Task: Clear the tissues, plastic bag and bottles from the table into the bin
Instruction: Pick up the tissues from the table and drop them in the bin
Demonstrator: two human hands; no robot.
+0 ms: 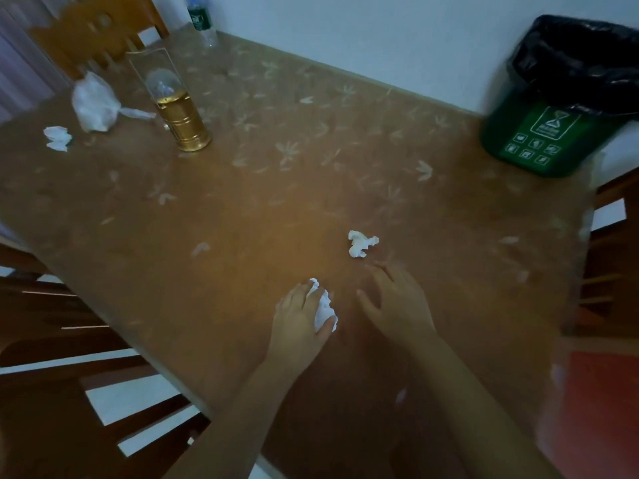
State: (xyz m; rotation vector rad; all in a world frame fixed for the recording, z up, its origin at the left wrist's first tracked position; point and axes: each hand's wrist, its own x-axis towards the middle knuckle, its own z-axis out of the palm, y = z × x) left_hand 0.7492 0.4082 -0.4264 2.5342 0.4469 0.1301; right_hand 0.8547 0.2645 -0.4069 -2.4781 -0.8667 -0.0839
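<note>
Three tissues, one bag, one bottle on the surface

Far left: crumpled tissue (57,138) lying loose on the brown leaf-patterned surface (276,202). Just right of it and farther back, white plastic bag (94,103), bunched, its twisted tail reaching toward a gold lantern (179,112) standing upright. Behind the lantern, at the far edge against the wall, clear bottle (201,19) with green label, upright, top cut off by the frame. Wooden chair (93,32) beyond the far left corner.

Near edge, centre: left hand (301,323) palm down, grip closed over a second tissue (323,307), fingers and thumb pressing it from both sides, paper poking out on the right. Just right: right hand (397,300) hovering low, fingers spread and apart, holding nothing. Just beyond its fingertips, not touching: third tissue (361,243), small and crumpled.

Far right corner: green bin (539,140) with black liner, white icons on the front, well apart from both hands and slightly blurred.
</note>
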